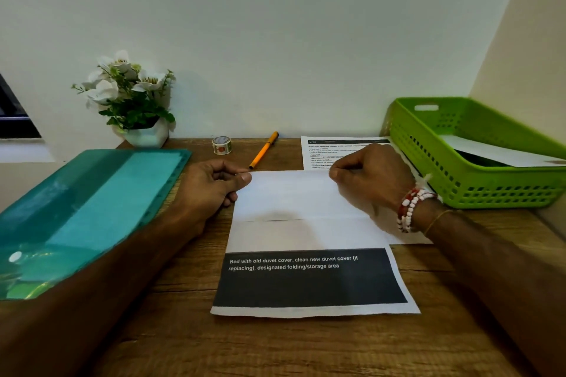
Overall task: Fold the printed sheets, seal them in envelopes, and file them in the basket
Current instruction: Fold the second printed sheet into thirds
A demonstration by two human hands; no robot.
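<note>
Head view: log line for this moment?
stage: folding sheet | left hand: pinches far-left corner | right hand: pinches far edge | basket: paper inside

A single wide-angle view looks from the person's head, forward and down across the desk (306,352) toward the wall (275,24), which fills the upper half. It sits close: both forearms enter from the bottom corners, and the left hand (211,190) and right hand (373,180) meet at the printed sheet (294,202) near mid-frame. The green basket (459,190) reaches the right edge, the teal folder (92,208) the left.
</note>
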